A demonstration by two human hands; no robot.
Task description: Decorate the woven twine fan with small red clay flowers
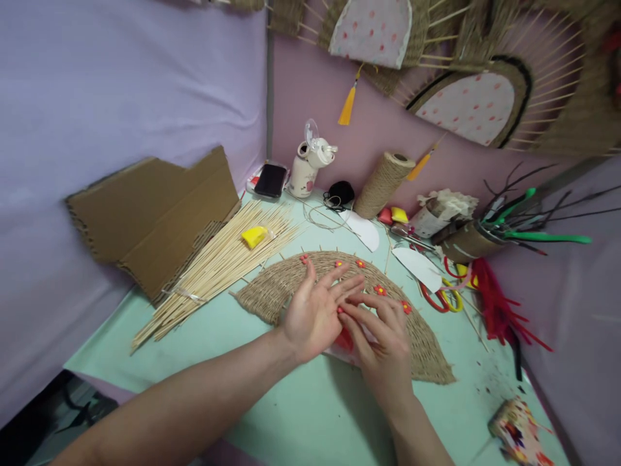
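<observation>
A woven straw arch [291,278] lies flat on the mint-green table [301,414], with small red flower decorations [380,290] stuck along its rim. My left hand [313,310] hovers over the arch's middle, palm turned up and fingers spread. My right hand [381,336] sits just to its right, fingertips pinched together against the left palm on a tiny red piece. A red object [345,340] shows partly beneath the two hands.
A bundle of thin bamboo sticks [218,265] with a yellow piece [254,236] lies left, beside folded cardboard [155,213]. Behind stand a twine spool [383,184], a phone [270,180], a white bottle [308,168], a tool cup [468,243], scissors [444,296] and red pipe cleaners [495,304].
</observation>
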